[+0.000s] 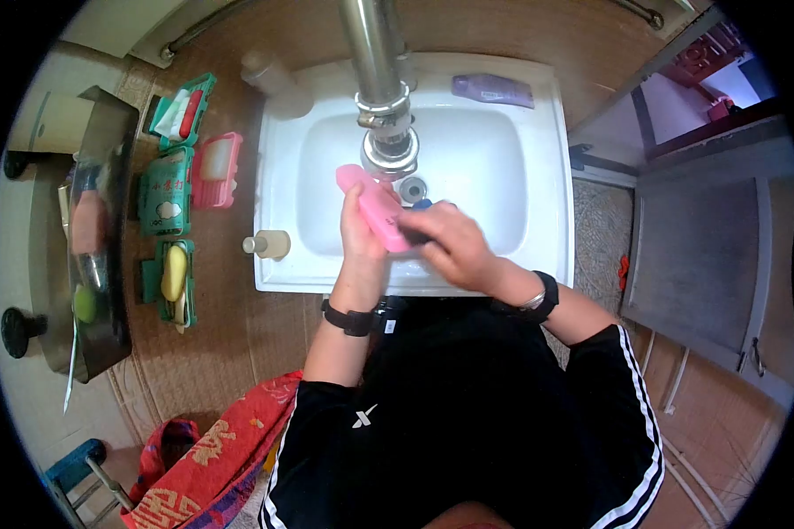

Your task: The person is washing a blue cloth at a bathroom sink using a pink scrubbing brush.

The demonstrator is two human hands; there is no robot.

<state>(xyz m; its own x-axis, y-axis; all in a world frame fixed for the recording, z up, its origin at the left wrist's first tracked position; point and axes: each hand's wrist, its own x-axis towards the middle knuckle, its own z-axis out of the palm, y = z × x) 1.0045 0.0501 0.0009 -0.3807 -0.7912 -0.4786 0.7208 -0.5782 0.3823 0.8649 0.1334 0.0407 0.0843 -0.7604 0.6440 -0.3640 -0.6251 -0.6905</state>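
Note:
Over the white sink basin [483,178], my left hand [364,228] grips a pink plastic bottle [378,210]. The bottle lies slanted, its narrower end towards the tap [389,149], and bears some dark writing. My right hand [460,246] is at the bottle's lower end, fingers bent and blurred. Under those fingers is a small dark object [413,235] against the pink surface; its kind is unclear. A bit of blue [422,205] shows just beyond the right knuckles, and I cannot tell if it belongs to the same object. The drain [413,190] is visible behind the bottle.
A purple tube [493,90] lies on the sink's back right rim. A pump bottle [274,244] is at the left rim, a pale bottle [274,82] at the back left. Soap holders [165,192] line the left wall near a dark translucent bin [102,231]. A red towel [218,449] hangs lower left.

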